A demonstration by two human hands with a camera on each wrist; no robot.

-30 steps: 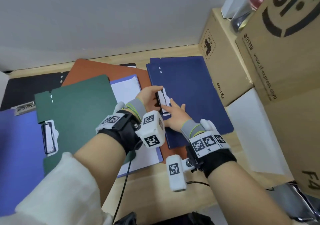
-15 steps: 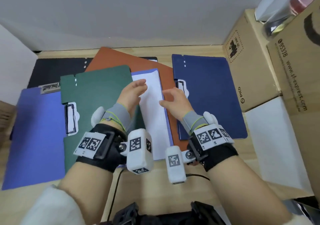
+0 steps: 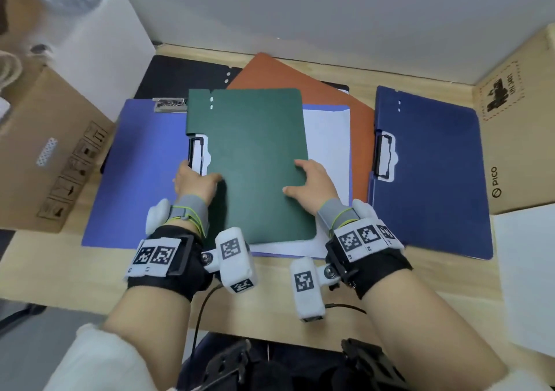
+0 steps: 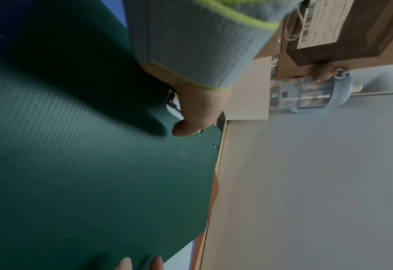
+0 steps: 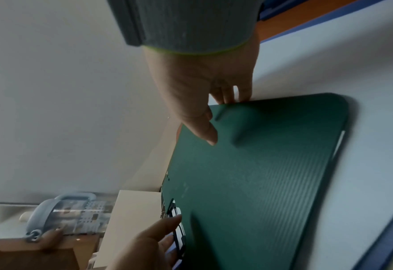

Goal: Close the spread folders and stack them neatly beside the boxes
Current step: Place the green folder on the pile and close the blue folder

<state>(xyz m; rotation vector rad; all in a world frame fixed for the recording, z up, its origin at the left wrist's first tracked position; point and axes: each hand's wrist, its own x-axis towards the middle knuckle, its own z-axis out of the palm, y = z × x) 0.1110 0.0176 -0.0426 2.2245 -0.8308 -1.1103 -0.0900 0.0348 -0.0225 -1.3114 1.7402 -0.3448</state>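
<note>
both hands have come off the navy folder (image 3: 429, 168) and over to the green folder (image 3: 252, 162), and the view has swung left. step in hand: taking up the closed green one, mid tabletop (image 3: 60, 270), on the open periwinkle folder (image 3: 141, 174). left hand (image 3: 195, 181) grips its left edge by the clip (image 3: 196, 153), thumb on the cover, fingers tucked under. right hand (image 3: 312, 180) pinches the right edge, thumb on top, fingers (image 5: 227, 95) curled beneath. next, i reckon: lift it level and carry it right onto the navy one, beside the boxes (image 3: 516, 126).
</note>
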